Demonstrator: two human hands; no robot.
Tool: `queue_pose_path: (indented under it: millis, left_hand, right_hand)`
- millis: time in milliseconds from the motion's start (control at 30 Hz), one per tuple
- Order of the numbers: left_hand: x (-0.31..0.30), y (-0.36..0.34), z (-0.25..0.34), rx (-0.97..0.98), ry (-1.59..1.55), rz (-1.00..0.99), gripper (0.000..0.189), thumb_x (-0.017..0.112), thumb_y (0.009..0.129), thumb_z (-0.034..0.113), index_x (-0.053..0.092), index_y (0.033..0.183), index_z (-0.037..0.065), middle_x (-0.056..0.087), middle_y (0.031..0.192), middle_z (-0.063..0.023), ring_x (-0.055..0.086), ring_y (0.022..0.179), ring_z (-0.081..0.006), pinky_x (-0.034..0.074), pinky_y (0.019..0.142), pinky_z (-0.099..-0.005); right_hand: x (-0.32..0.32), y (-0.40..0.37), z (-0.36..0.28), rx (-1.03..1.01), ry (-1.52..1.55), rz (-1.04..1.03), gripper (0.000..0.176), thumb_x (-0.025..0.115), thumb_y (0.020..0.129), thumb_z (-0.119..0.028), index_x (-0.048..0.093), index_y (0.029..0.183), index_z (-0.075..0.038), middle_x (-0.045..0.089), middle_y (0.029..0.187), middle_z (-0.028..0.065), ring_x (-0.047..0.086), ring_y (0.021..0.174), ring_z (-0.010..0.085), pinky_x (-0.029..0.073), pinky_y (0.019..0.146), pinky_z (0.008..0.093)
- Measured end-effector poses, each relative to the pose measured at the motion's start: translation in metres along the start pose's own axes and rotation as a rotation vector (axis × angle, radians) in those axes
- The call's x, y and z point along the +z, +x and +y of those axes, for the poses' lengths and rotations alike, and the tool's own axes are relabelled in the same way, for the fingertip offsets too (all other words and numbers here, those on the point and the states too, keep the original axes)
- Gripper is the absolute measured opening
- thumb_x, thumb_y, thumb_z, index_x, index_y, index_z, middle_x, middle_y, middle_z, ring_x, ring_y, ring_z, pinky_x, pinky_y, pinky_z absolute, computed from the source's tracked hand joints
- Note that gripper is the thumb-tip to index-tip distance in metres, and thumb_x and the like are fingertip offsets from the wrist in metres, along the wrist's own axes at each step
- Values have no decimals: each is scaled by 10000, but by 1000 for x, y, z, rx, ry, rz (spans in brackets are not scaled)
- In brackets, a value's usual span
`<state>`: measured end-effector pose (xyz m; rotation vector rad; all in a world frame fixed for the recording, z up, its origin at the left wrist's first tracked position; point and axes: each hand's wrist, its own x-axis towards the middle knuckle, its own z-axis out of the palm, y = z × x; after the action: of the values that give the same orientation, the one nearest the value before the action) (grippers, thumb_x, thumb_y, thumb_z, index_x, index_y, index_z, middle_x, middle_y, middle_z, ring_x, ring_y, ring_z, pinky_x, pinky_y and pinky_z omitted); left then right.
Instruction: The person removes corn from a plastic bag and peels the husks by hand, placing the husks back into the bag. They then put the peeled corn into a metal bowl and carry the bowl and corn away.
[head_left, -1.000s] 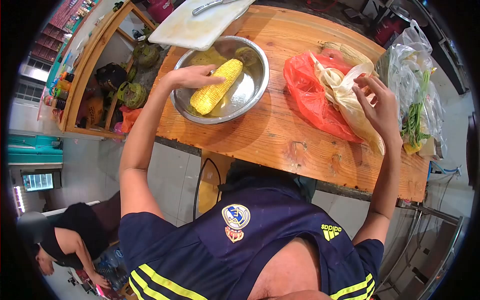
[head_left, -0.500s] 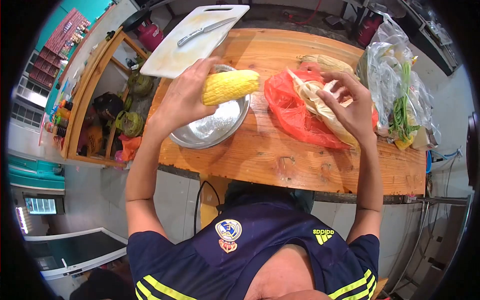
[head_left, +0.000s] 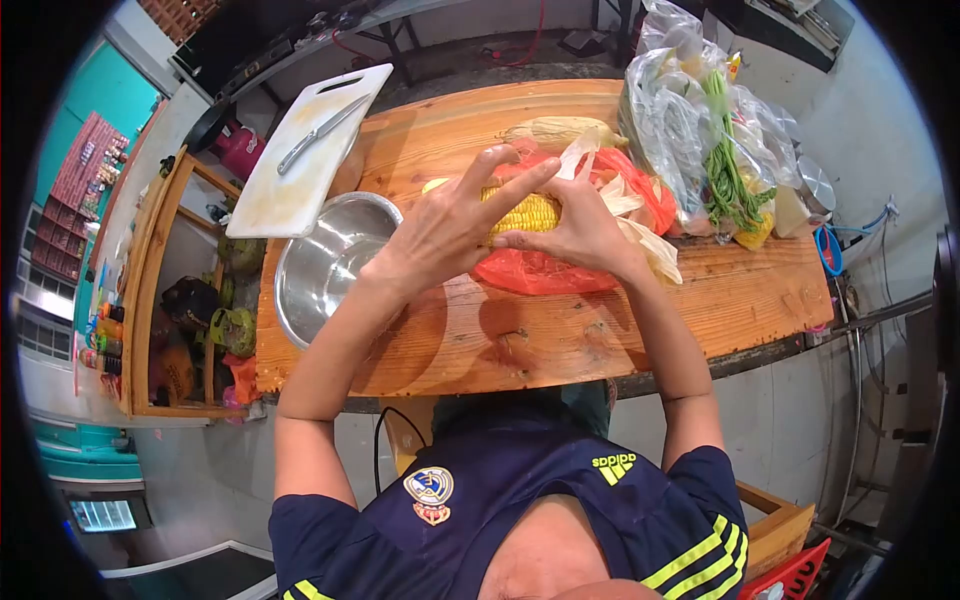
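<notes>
A peeled yellow corn cob [head_left: 527, 214] is held between my two hands above the table. My left hand [head_left: 445, 228] grips its left part, with the fingers reaching over the top. My right hand [head_left: 580, 225] closes on the right end of the cob, thumb along its near side. Beneath and behind the hands spreads a red plastic bag [head_left: 535, 278] with pale corn husks [head_left: 650, 248] on it. To the left of my left hand stands a metal bowl [head_left: 298, 285]. Another ear of corn in its husk [head_left: 570, 131] lies behind the bag.
A white cutting board [head_left: 290, 200] with a knife [head_left: 318, 137] on it lies at the wooden table's [head_left: 480, 350] back left corner. Clear plastic bags [head_left: 655, 125] and leafy green stalks [head_left: 722, 165] are at the right. A wooden shelf [head_left: 150, 290] stands left of the table.
The cob has moved right, from over the bowl to above the red bag. My right hand has left the husks and now holds the cob with my left hand. The view has shifted.
</notes>
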<state>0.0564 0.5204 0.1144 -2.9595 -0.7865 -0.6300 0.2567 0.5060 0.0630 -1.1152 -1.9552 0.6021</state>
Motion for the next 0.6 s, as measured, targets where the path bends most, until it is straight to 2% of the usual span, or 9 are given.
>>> queue_pose_path:
  millis: [33,100,133,200,233,333,433,500,600]
  left_hand:
    - [1,1,-1,31,29,-5,1002,834,645,238,271,1471,174,404,1333,-154,563,1106,-347,529,891,-434]
    - [-5,6,-3,-38,70,115,1035,856,612,253,282,1467,155,413,1343,-145,539,1152,-325,503,939,-420]
    - [-9,8,-4,-71,91,178,1052,867,596,260,287,1465,145,418,1348,-141,526,1174,-314,490,962,-413]
    - [-16,6,-6,-161,-65,218,1044,881,596,224,298,1457,128,463,1308,-148,581,1098,-294,506,942,-363]
    - [-18,4,-6,-209,-145,237,1041,888,596,205,304,1453,120,485,1287,-152,608,1060,-284,514,933,-338]
    - [0,-5,0,-380,-872,322,915,870,663,129,342,1404,36,540,1214,-130,603,1059,-207,516,916,-319]
    - [18,-2,6,-544,-1111,451,796,836,706,61,374,1351,2,571,1153,-103,593,1048,-156,522,896,-302]
    - [29,0,4,-493,-1206,532,727,812,726,40,396,1321,6,585,1127,-97,598,1038,-153,527,885,-294]
    - [38,5,-2,-434,-1319,604,659,787,743,12,416,1288,15,593,1118,-96,605,1029,-159,529,884,-296]
  right_hand:
    - [4,-3,3,3,36,64,713,810,676,-485,611,1188,-29,690,981,176,678,916,303,524,797,387]
    - [13,-9,4,2,104,191,684,829,675,-440,619,1186,-36,693,985,164,686,913,268,527,795,366]
    - [15,-12,2,9,151,215,658,838,684,-368,611,1192,-18,687,1019,149,671,931,227,524,813,340]
    - [16,-14,0,22,243,263,617,855,701,-224,594,1205,16,674,1086,118,641,967,145,518,850,288]
    - [17,-14,3,-3,272,301,615,861,690,-233,606,1196,5,680,1071,117,650,953,152,522,841,291]
    - [19,-14,9,-68,320,389,604,869,672,-240,629,1177,-11,692,1048,113,666,931,164,529,825,296]
    - [17,-17,5,-79,376,396,559,854,698,-207,636,1169,-2,688,1068,109,659,949,160,529,832,289]
    - [20,-17,11,-43,506,389,498,829,734,-185,645,1160,-1,686,1076,105,653,962,154,529,832,287]
    - [19,-11,20,-113,451,495,324,760,813,-137,676,1087,13,698,1002,94,657,897,129,536,797,273]
